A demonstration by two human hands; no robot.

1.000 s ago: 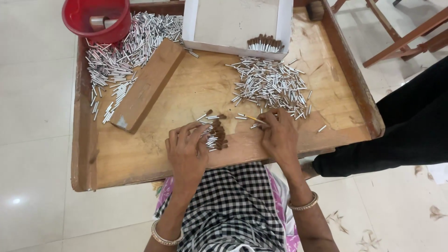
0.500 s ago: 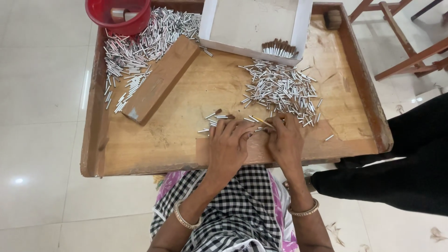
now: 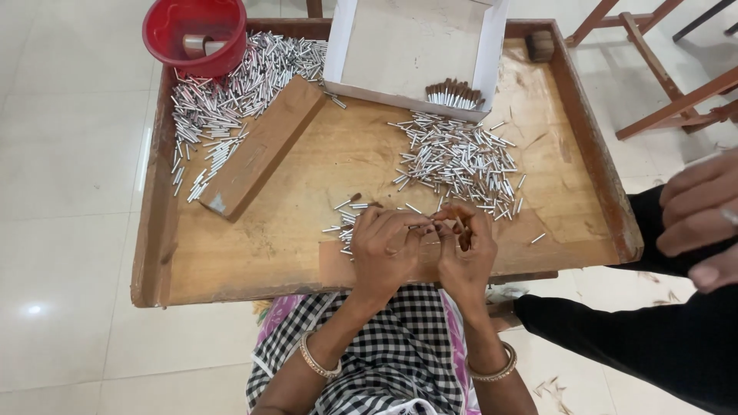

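Both hands (image 3: 423,246) grip small metal tubes (image 3: 461,157) — over wooden tray (image 3: 592,154).

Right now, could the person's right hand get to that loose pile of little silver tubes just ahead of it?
Probably yes. The right hand sits at the near edge of the silver tubes, with only bare wooden tray between; the white box lies beyond the pile.

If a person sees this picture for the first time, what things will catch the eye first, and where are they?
Two bare hands, the left hand and the right hand, meet at the near edge of a wooden tray, fingering small sticks. Heaps of silver tubes lie behind them: one heap in the middle, another heap at the far left beside a red bowl. A white box stands at the far edge.
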